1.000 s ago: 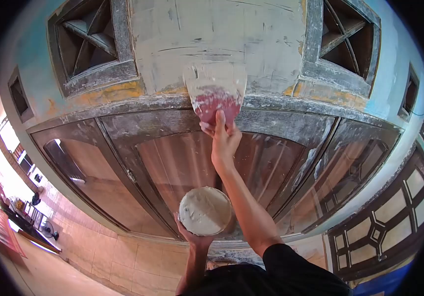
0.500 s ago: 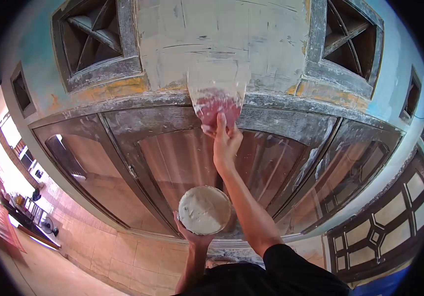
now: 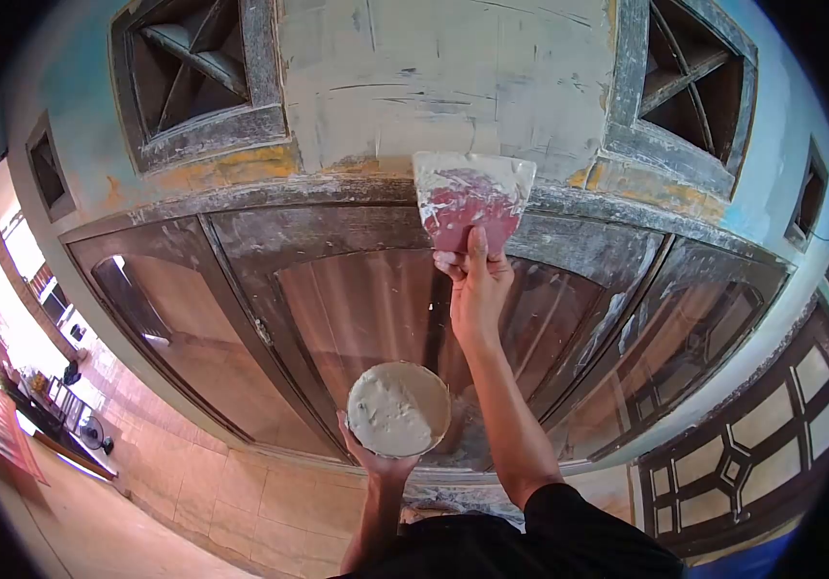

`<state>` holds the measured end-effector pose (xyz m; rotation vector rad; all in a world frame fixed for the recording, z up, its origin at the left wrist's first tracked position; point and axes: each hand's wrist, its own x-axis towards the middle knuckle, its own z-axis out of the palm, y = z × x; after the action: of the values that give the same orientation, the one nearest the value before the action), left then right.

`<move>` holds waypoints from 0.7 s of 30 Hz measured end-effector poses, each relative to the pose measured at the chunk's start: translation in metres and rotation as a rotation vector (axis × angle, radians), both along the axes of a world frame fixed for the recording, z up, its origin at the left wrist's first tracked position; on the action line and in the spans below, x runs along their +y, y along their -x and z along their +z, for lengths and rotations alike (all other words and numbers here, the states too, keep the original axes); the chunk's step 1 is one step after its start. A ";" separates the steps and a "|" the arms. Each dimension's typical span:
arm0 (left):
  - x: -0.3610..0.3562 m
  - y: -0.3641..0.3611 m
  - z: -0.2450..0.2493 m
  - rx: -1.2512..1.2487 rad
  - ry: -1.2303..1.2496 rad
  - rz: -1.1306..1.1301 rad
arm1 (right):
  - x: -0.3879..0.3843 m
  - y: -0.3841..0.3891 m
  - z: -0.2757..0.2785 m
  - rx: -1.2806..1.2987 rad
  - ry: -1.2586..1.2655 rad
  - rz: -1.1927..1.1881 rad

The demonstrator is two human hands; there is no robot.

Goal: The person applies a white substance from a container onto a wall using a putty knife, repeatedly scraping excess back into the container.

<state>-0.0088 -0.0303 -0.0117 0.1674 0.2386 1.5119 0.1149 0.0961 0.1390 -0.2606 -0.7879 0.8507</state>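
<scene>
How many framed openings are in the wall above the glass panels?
4: large left opening, large right opening, small far-left opening, small far-right opening. More may lie outside view.

Blk top (image 3: 472,552) w/ short R sleeve (image 3: 561,513), bare forearms (image 3: 513,425), R hand (image 3: 479,297) w/ pale-smeared fingertips (image 3: 447,260)

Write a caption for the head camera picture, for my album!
One hand holds a red scraper, the other a tub.

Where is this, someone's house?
Probably a house being done up: the wall is patchy with smoothed filler, the dark door frame is scuffed and smeared white, and a fan stands on the tiled floor off to the left.
</scene>
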 end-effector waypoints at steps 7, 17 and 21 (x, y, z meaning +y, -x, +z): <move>0.006 -0.001 -0.006 -0.032 -0.043 -0.059 | 0.025 -0.009 0.024 -0.088 -0.009 -0.130; 0.012 -0.003 -0.022 0.053 -0.013 0.012 | 0.009 -0.015 -0.009 -0.046 0.025 -0.200; 0.005 -0.007 -0.010 0.047 -0.041 -0.030 | 0.023 -0.032 0.026 -0.048 0.002 -0.199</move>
<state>-0.0013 -0.0253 -0.0212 0.2388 0.2419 1.4847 0.1470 0.1187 0.1652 -0.3560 -0.7920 0.6598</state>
